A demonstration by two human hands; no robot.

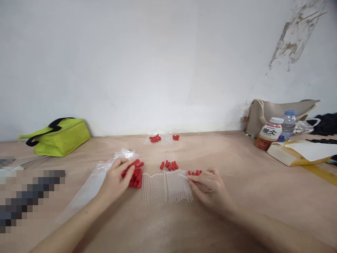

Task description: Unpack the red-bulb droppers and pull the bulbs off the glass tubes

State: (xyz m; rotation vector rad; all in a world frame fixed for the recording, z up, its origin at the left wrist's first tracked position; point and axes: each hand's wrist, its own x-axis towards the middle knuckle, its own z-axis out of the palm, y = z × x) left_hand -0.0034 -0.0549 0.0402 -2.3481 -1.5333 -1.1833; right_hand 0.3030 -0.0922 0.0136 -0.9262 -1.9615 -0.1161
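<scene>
A row of several clear thin tubes [165,187] lies on the wooden table between my hands. My left hand [118,177] rests with curled fingers on a pile of red rubber caps [136,175] at the row's left end. My right hand [209,188] pinches one clear tube [185,176] at the row's right end. A few red caps [195,172] lie just behind that hand. More red caps [169,165] sit behind the row.
Clear zip bags [89,186] lie at left. Another bag with red caps [158,139] sits near the wall. A lime green bag [59,137] is far left. At right stand a beige bag [273,112], two bottles [270,133] and papers [302,153].
</scene>
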